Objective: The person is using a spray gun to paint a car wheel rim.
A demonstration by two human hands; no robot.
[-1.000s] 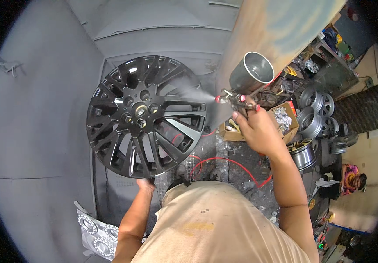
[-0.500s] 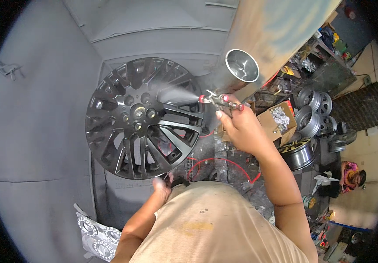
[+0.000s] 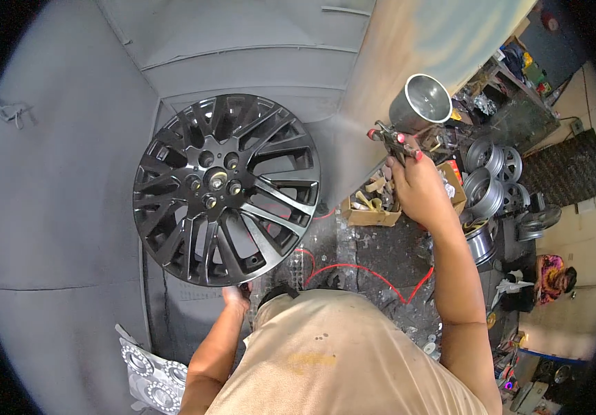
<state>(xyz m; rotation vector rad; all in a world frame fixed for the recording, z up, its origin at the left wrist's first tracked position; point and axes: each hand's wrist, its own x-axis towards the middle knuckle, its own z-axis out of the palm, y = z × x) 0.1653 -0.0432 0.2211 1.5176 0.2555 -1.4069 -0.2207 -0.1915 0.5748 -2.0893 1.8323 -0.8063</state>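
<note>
My right hand (image 3: 422,190) is wrapped round a spray gun (image 3: 395,142) with red fittings and an open metal cup (image 3: 426,100) on top. The gun's nozzle points left, and a faint mist hangs before it. To the left is a dark, glossy multi-spoke wheel rim (image 3: 218,214), its face up and tilted toward me. The gun is apart from the rim, off its right side. My left hand (image 3: 236,297) is at the rim's near edge, its fingers mostly hidden beneath it, so whether it grips anything does not show.
Grey booth walls (image 3: 56,207) stand left and behind the rim. A red hose (image 3: 360,266) loops over the floor. At right are a cardboard box (image 3: 374,218) of scraps, several silver wheels (image 3: 485,190) and a person (image 3: 552,278) farther off. A patterned silver sheet (image 3: 153,377) lies lower left.
My right hand has moved the spray gun right, away from over the rim's edge. The spray plume no longer reaches the rim. The rim has turned slightly, and my left hand has shifted a little left.
</note>
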